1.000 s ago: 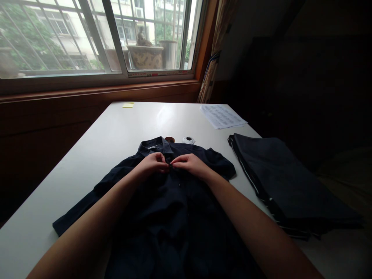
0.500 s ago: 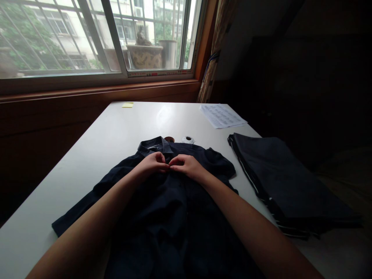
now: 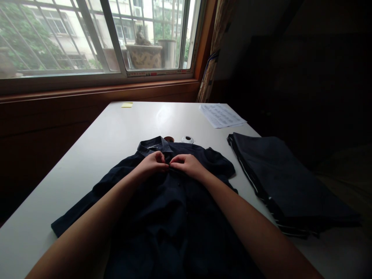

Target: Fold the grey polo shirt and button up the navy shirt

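Note:
A dark navy shirt [image 3: 162,217] lies front up on the white table, its collar [image 3: 154,145] toward the far side and one sleeve [image 3: 75,209] spread to the left. Just below the collar, my left hand [image 3: 153,162] pinches the front edge of the shirt between thumb and fingers. Close beside it, my right hand [image 3: 186,163] pinches the same front edge, fingertips almost meeting those of the left. Whatever small part lies between the fingertips, perhaps a button, is hidden. A few small buttons show faintly down the front.
Behind the collar stand a white spool [image 3: 187,139] and a brown round object [image 3: 169,138]. Folded dark cloth [image 3: 279,174] is stacked at the right. Printed papers [image 3: 222,115] and a yellow sticky note [image 3: 127,104] lie along the far edge of the white table [image 3: 75,166], below a window.
Both hands stay at the same spot below the collar. The fingertips have shifted very slightly, with a small gap now showing between them. The shirt has hardly moved.

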`<state>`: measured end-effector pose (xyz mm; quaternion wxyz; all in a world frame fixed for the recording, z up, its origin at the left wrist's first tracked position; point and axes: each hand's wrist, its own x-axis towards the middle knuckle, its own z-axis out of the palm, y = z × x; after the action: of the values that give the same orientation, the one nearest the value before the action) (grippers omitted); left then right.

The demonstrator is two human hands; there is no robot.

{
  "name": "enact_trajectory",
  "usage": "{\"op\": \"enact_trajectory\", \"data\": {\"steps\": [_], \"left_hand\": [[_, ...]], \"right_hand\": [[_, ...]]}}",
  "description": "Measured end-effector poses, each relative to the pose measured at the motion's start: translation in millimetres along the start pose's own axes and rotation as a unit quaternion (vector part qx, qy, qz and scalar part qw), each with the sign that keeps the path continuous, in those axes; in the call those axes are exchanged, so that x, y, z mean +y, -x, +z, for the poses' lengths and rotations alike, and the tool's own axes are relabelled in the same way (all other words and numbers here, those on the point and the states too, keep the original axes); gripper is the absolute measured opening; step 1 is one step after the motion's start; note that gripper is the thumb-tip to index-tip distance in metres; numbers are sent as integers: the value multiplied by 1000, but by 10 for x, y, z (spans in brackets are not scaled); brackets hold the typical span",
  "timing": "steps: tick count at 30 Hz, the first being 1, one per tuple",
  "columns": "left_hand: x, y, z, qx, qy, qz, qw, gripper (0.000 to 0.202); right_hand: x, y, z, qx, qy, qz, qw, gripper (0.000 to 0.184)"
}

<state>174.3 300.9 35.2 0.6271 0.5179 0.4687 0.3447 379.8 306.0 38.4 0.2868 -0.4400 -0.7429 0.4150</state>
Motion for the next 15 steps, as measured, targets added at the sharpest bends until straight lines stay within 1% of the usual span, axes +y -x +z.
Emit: {"op": "enact_trajectory", "data": {"steps": [6,11,15], "left_hand": [[-8,0,-20,-19,1,27,999,43],[-3,-22,-22,-10,-4,70,997,45],[-2,-30,-12,-14,-8,91,996,45]], "right_hand": [[-8,-5,-27,-4,-27,12,1000,19],[-24,2,-26,-4,-68,20,997,23],[-25,7,-29,-5,-89,30,996,25]]}}
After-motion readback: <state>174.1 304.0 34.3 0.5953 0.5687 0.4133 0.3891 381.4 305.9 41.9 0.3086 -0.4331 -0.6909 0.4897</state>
